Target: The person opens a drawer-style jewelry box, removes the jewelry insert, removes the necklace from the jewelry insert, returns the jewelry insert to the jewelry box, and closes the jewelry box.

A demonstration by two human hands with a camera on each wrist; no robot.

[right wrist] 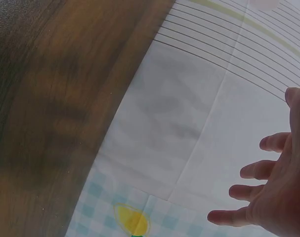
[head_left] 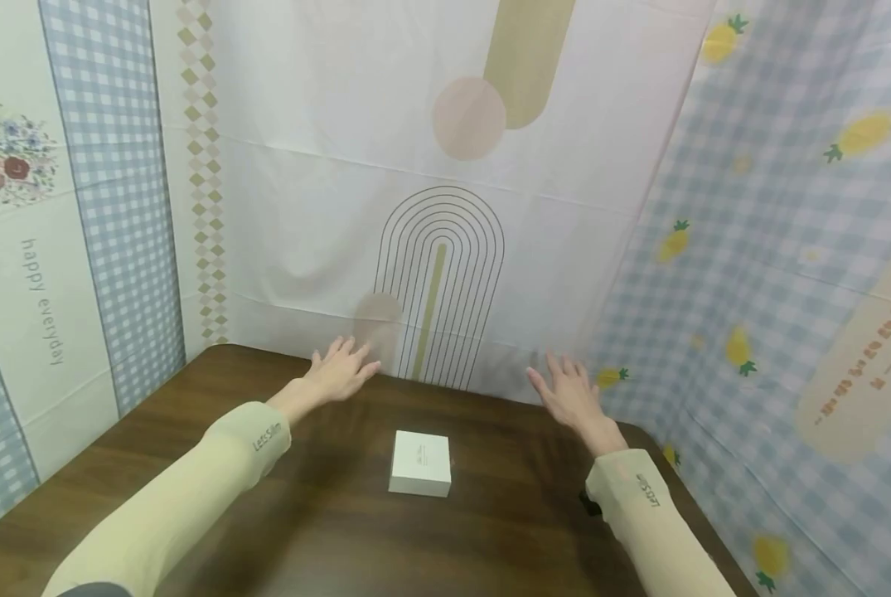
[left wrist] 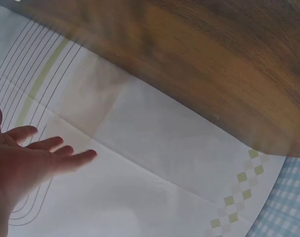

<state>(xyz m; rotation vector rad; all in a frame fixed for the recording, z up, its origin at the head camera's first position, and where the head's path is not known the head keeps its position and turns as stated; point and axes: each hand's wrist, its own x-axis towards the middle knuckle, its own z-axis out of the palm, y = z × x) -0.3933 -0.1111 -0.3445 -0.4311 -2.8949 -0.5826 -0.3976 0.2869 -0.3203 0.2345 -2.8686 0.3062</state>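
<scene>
A small white box (head_left: pixel 420 463) with faint print on its lid sits on the brown wooden table, between the two forearms in the head view. My left hand (head_left: pixel 335 371) is stretched out past the box on its left, fingers spread and holding nothing. On the other side my right hand (head_left: pixel 570 393) reaches forward, its fingers apart and also bare. Both hands are raised above the far part of the table, away from the box. In the left wrist view the left hand (left wrist: pixel 31 165) shows its palm side; the right wrist view has the right hand (right wrist: pixel 283 182) with fingers extended.
The wooden table (head_left: pixel 475 547) has rounded far corners. Behind it hangs a white printed cloth (head_left: pixel 326 240), with checked cloths on the left (head_left: pixel 109 207) and right (head_left: pixel 714 332). A dark object (head_left: pixel 589 503) shows at the right cuff.
</scene>
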